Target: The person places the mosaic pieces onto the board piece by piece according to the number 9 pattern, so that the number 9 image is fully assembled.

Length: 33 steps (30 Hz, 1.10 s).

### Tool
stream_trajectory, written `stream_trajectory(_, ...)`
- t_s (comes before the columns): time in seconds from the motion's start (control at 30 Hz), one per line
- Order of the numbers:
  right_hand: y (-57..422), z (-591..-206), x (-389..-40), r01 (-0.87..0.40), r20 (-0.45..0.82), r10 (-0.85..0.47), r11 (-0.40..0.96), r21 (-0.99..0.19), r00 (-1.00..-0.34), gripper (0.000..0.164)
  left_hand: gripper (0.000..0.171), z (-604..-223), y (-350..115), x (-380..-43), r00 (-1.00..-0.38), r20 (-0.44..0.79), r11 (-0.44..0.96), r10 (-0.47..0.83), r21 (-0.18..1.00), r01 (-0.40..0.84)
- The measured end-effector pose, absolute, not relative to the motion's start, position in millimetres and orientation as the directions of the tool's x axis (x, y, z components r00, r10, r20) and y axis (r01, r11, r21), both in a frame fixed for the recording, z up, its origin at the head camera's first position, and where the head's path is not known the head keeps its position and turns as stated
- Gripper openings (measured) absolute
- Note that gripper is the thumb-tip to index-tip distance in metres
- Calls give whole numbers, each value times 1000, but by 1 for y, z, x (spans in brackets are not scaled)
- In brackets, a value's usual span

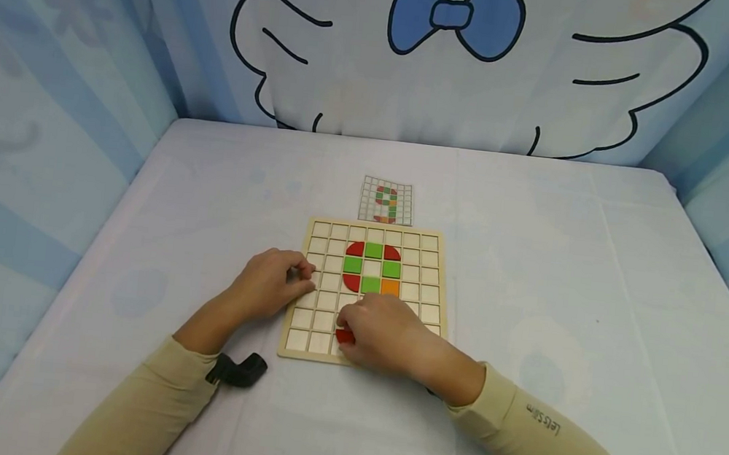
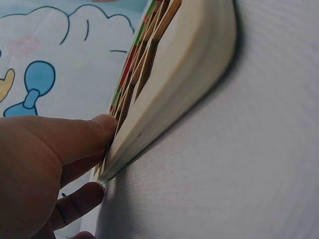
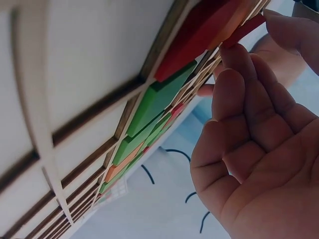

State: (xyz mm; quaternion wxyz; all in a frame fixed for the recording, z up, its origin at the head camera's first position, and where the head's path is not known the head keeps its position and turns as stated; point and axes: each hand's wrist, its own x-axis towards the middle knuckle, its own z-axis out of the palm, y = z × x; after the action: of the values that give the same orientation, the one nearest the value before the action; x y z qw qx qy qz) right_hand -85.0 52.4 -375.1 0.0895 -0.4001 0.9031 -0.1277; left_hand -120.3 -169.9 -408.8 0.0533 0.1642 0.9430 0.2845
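Observation:
A square wooden grid board [image 1: 319,320] lies on the table with red, green and orange tiles set in some of its cells. At its left edge, my left hand [image 1: 270,282] holds the frame between thumb and fingers; the left wrist view shows the fingertips [image 2: 105,122] against the board's rim [image 2: 164,94]. Over the lower part of the board, my right hand [image 1: 387,336] pinches a red tile [image 3: 244,31] with a rounded corner between thumb and finger. This hand covers several lower cells in the head view. In the right wrist view, green tiles [image 3: 157,102] sit in the grid.
Behind the board lies a small pattern card [image 1: 387,200] printed with a similar grid of coloured shapes. A white cloth covers the table [image 1: 533,258]. Patterned curtains [image 1: 353,72] hang at the back and both sides. A black strap piece [image 1: 241,371] is at the left wrist.

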Motion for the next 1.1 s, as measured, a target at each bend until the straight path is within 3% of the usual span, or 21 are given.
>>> stream_trajectory(1.1, 51, -374, -82, -710, -69, -754, 642, -290, -654, 8, 15, -407, -169, -119, -942, -14, 788, 335, 553, 272)
